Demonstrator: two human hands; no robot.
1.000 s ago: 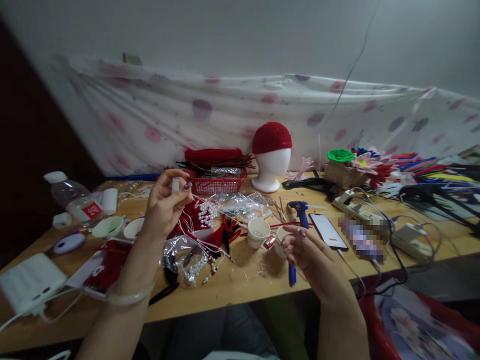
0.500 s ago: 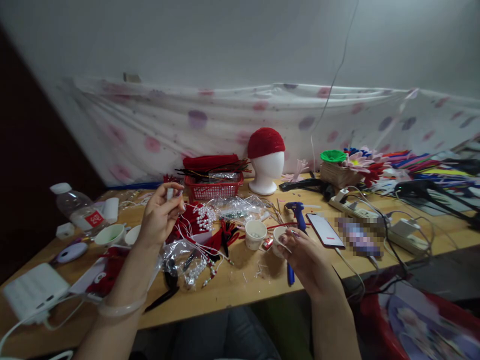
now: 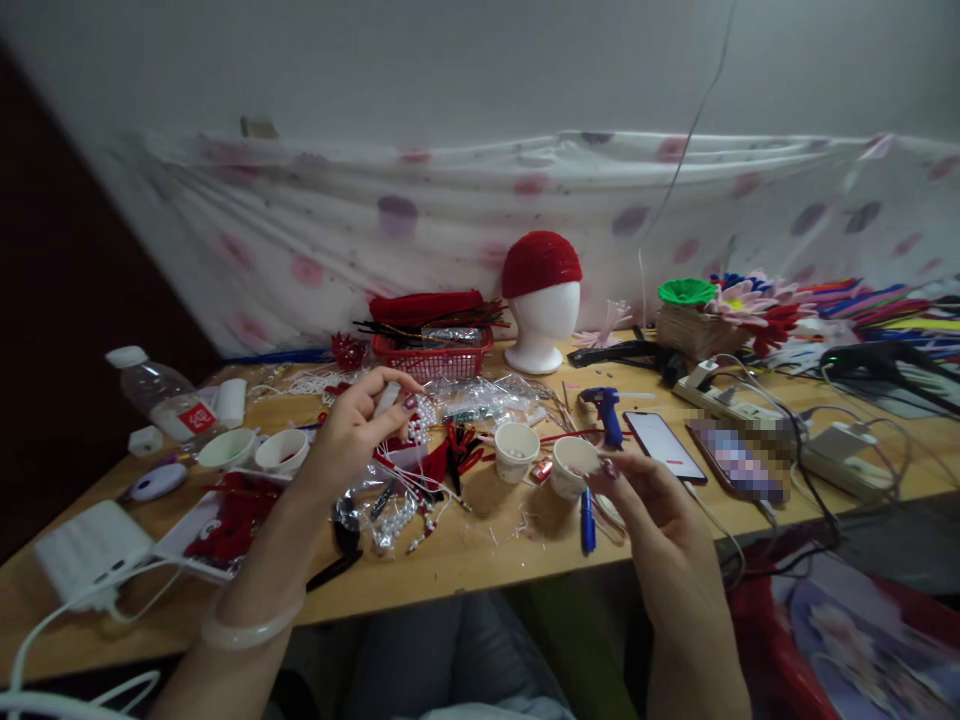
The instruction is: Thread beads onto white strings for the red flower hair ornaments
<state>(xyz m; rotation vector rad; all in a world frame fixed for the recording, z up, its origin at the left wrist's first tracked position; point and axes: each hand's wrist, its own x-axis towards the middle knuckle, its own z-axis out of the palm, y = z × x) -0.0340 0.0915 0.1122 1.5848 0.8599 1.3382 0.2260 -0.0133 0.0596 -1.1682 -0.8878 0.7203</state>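
My left hand (image 3: 356, 435) is raised over the left middle of the table, its fingers closed on a small whitish piece (image 3: 388, 398). White cords (image 3: 401, 475) hang just below it, over red material and beaded strands (image 3: 426, 525). At the right paper cup (image 3: 574, 468), my right hand (image 3: 667, 515) has its fingertips pinched together by the rim; anything between them is too small to make out. Another paper cup (image 3: 516, 452) with pale beads stands to its left. A blue pen (image 3: 588, 522) lies just in front of the right cup.
A foam head (image 3: 536, 325) wearing a red cap stands at the back, beside a red basket (image 3: 431, 358). Right of the cups lie a blue glue gun (image 3: 606, 412), a phone (image 3: 664, 447) and power strips with cables. At left are a bottle (image 3: 169, 400) and a white tray (image 3: 176, 545).
My left hand has moved right and slightly down. My right hand has shifted right, uncovering more of the right cup and the blue pen. The whole view has tilted slightly.
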